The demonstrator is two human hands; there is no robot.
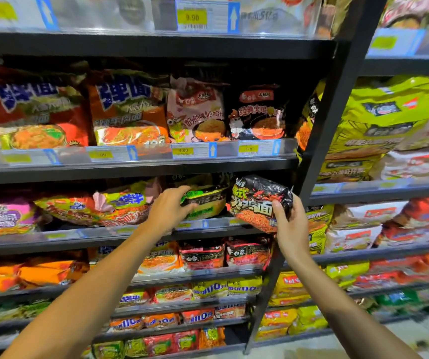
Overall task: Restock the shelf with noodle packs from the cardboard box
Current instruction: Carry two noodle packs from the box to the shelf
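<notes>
**Head view: black pack held at the shelf gap**

Head camera showed the right hand (289, 224) gripping a black noodle pack (257, 203), fingers curled round its right edge, long axis tilted, just in front of the shelf (130, 235) beside the upright post (319, 141). The left hand (169, 207) pressed its fingers against a green-and-black pack (205, 200) already on that shelf, directly left of the held one. No cardboard box was visible.

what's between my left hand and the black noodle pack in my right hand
In the head view, a black and green noodle pack on the shelf lies between them; the left hand rests on it, beside the black noodle pack held by the right hand.
</notes>
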